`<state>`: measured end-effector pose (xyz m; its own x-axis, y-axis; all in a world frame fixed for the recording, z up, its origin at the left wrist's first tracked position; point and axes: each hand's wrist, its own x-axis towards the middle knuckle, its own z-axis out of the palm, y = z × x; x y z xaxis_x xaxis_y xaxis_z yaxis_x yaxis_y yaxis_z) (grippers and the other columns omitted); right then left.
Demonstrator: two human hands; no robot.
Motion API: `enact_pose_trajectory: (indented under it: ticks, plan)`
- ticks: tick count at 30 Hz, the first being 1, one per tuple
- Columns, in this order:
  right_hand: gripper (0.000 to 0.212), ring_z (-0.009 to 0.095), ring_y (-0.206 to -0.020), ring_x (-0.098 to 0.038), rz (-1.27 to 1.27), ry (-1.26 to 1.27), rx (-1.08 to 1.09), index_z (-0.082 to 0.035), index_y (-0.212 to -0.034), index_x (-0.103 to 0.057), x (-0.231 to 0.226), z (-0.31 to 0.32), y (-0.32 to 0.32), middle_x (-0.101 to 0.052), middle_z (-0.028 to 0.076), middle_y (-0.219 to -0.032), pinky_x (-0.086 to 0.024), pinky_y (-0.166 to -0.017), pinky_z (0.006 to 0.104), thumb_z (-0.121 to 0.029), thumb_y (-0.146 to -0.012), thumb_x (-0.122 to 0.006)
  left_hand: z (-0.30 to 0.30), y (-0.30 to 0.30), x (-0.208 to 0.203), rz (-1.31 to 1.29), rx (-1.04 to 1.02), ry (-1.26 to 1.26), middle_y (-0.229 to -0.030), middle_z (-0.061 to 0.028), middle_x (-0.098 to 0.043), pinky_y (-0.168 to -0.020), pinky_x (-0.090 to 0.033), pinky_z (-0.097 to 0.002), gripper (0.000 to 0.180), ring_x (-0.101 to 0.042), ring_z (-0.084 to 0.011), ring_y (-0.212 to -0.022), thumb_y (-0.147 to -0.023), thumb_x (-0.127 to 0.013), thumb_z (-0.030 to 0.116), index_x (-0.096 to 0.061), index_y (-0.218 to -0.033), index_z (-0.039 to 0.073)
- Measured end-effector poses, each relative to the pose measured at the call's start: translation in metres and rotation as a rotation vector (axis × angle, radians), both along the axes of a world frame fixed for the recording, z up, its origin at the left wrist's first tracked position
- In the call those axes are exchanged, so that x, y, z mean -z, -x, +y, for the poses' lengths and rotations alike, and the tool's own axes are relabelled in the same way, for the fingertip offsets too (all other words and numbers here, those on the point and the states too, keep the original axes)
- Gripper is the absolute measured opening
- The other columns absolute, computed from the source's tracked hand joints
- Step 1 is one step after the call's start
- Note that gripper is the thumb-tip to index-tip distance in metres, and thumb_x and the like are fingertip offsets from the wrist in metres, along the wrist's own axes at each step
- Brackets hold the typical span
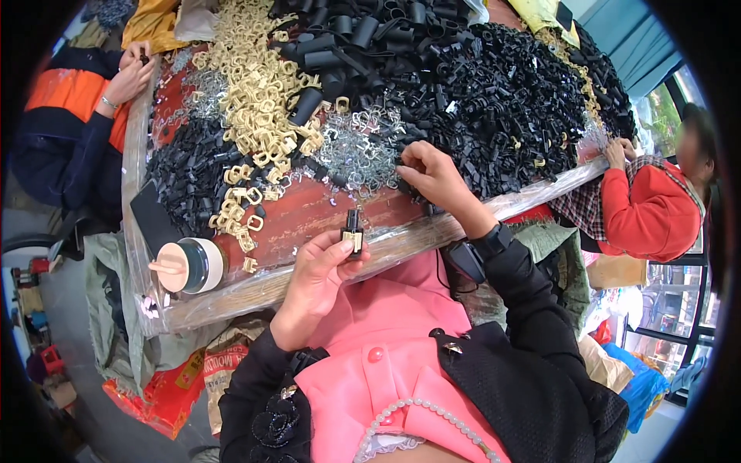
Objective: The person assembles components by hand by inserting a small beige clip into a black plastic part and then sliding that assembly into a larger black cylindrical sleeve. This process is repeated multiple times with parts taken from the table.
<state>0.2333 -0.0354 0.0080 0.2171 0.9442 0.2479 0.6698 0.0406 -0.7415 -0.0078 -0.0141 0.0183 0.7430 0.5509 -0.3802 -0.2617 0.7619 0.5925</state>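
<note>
My left hand (323,272) is closed, thumb and fingers pinching a small black plastic part (353,221) that points upward, with a cream-coloured piece (355,241) around its lower portion. It is held just above the table's near edge. Farther right, my right hand (436,176) reaches over the border between a pile of small silver metal clips (359,147) and a heap of small black plastic parts (494,108). Its fingers are curled with the tips together; anything between them is too small to make out.
Cream ring-shaped pieces (258,100) and larger black tubular parts (363,35) cover the red table (309,212). At the near left corner stand a lidded jar (202,266) and a dark phone-like slab (154,208). One person (77,116) works at left, another (652,204) at right.
</note>
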Motion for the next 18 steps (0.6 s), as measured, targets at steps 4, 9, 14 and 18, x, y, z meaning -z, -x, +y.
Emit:
enact_pose_trajectory:
  ticks: [4,9,14,18]
  plan:
    - [0.013,0.004,-0.06,-0.044,0.326,0.212,-0.06,-0.002,-0.075,-0.045,-0.011,-0.007,0.009,-0.045,-0.003,-0.065,-0.036,-0.05,0.0214,-0.008,-0.079,-0.056,0.003,-0.001,0.0,0.004,-0.05,0.01,-0.088,-0.0113,-0.059,-0.065,-0.05,-0.0227,0.021,-0.059,-0.0167,-0.077,-0.078,-0.056,0.012,-0.053,-0.095,-0.001]
    - [0.01,0.004,-0.065,-0.046,0.882,0.289,-0.271,-0.003,-0.083,-0.045,-0.014,-0.009,0.02,-0.049,-0.002,-0.071,-0.04,-0.055,0.0189,-0.01,-0.083,-0.052,0.012,-0.006,-0.002,0.017,-0.11,-0.003,-0.088,-0.0083,-0.059,-0.066,-0.048,-0.0214,0.022,-0.059,-0.0141,-0.077,-0.078,-0.058,0.01,-0.053,-0.096,-0.001]
    - [0.011,0.005,-0.065,-0.049,0.944,0.421,-0.467,-0.003,-0.084,-0.044,-0.026,-0.011,0.043,-0.051,0.0,-0.071,-0.043,-0.058,0.0186,-0.013,-0.085,-0.05,0.021,-0.014,0.002,0.033,-0.147,-0.093,-0.088,-0.0052,-0.059,-0.068,-0.046,-0.0208,0.024,-0.057,-0.0106,-0.076,-0.076,-0.061,0.009,-0.054,-0.098,-0.001]
    - [0.012,0.006,-0.064,-0.05,0.993,0.428,-0.481,-0.003,-0.083,-0.045,-0.034,-0.016,0.059,-0.052,0.001,-0.07,-0.043,-0.057,0.0185,-0.014,-0.086,-0.049,0.018,-0.018,0.003,0.0,-0.175,-0.129,-0.089,-0.0039,-0.06,-0.069,-0.045,-0.021,0.026,-0.056,-0.0086,-0.076,-0.076,-0.062,0.009,-0.055,-0.099,0.0]
